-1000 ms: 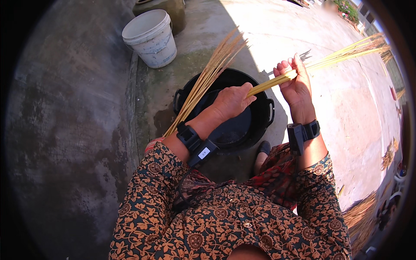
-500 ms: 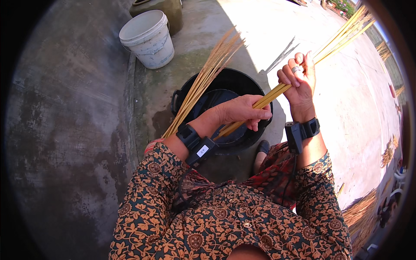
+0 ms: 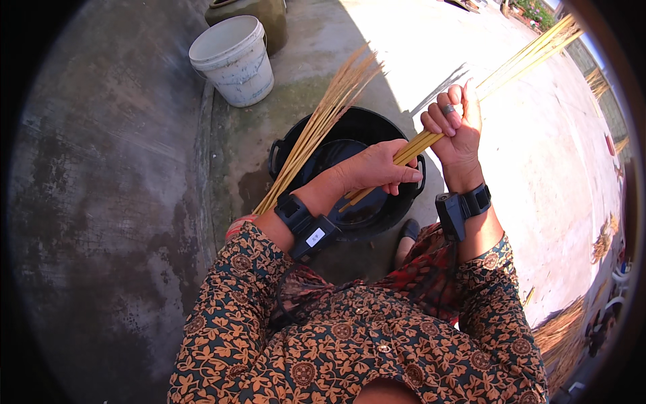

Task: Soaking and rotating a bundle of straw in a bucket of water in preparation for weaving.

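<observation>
A small bundle of long yellow stalks (image 3: 418, 146) slants across in front of me, its feathery ends up at the far right. My left hand (image 3: 378, 165) is closed round the lower part, with the cut ends poking out below it over a round black tub (image 3: 390, 128). Higher up the same bundle, my right hand (image 3: 455, 128), a ring on one finger, has its fingers curled round the stalks. Another sheaf of dry stalks (image 3: 313, 141) leans over the tub's left side, its lower ends hidden behind my left forearm.
A white bucket (image 3: 237, 67) stands beyond the tub, in front of a greenish jar (image 3: 266, 23). To the left rises a grey stained wall (image 3: 108, 168). More straw (image 3: 565, 333) lies on the sunlit concrete at the lower right.
My right hand has slid slightly left, nearer my left hand. The bundle's upper ends have shifted a little; both hands still grip it.
</observation>
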A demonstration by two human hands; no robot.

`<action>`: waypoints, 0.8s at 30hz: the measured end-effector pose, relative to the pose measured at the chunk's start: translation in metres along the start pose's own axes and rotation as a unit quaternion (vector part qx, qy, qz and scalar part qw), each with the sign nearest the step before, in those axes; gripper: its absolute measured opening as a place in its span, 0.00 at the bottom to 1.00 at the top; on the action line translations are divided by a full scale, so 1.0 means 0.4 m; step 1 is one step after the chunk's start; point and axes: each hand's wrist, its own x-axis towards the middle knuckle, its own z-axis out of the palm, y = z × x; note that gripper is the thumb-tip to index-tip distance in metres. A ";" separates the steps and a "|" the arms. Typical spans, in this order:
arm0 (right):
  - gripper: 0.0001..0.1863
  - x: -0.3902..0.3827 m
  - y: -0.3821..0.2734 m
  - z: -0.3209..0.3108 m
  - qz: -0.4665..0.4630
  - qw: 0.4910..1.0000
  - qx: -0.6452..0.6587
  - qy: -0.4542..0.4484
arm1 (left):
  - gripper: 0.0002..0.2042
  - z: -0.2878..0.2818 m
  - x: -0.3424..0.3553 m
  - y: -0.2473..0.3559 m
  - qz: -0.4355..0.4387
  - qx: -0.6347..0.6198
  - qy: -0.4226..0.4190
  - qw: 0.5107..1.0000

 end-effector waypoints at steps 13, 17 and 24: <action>0.12 0.011 0.009 -0.010 -0.041 0.979 -0.082 0.182 | 0.14 -0.008 -0.003 -0.001 -0.038 0.189 0.091 0.977; 0.14 0.016 -0.015 -0.049 -0.053 0.989 -0.078 0.113 | 0.17 -0.002 -0.010 0.016 -0.031 0.165 0.068 0.983; 0.15 0.029 -0.071 -0.073 -0.147 0.966 -0.033 0.210 | 0.23 -0.089 -0.008 -0.011 -0.031 0.104 0.076 0.991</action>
